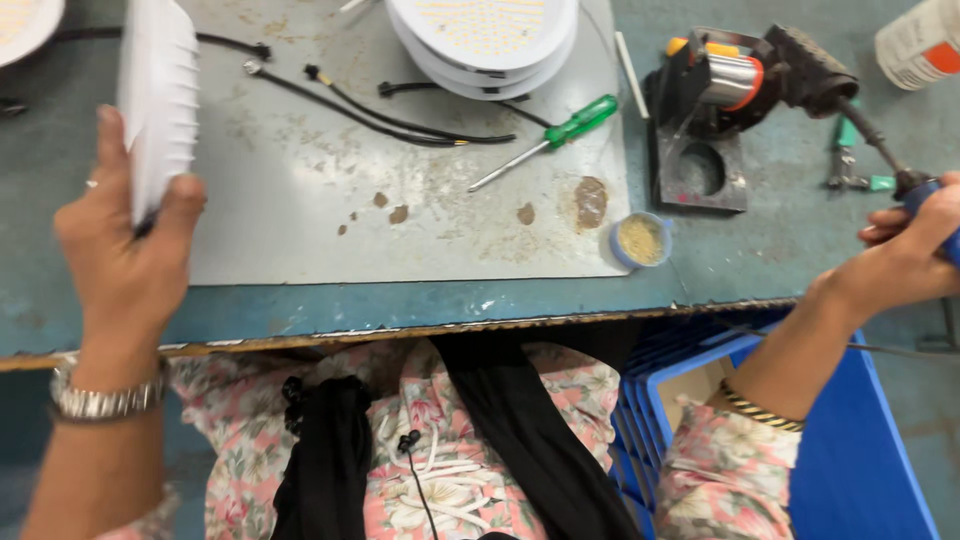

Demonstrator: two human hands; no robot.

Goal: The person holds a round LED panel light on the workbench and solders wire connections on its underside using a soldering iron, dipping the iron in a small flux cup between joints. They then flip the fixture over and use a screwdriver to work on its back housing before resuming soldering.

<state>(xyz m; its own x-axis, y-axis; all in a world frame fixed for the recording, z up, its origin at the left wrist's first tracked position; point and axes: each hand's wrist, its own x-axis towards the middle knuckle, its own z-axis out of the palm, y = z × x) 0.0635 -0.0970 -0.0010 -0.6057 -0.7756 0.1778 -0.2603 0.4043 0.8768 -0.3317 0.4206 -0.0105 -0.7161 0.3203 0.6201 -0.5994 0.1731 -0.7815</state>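
The left hand (125,240) pinched a white ribbed lamp housing (157,100) upright on edge, baring it, while the right hand (915,245) wrapped a blue-handled soldering iron (925,190) at the far right.

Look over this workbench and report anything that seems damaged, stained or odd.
The grey metal sheet carries brown, rust-like blotches near the small blue tub. The bench's front edge looks chipped and ragged.
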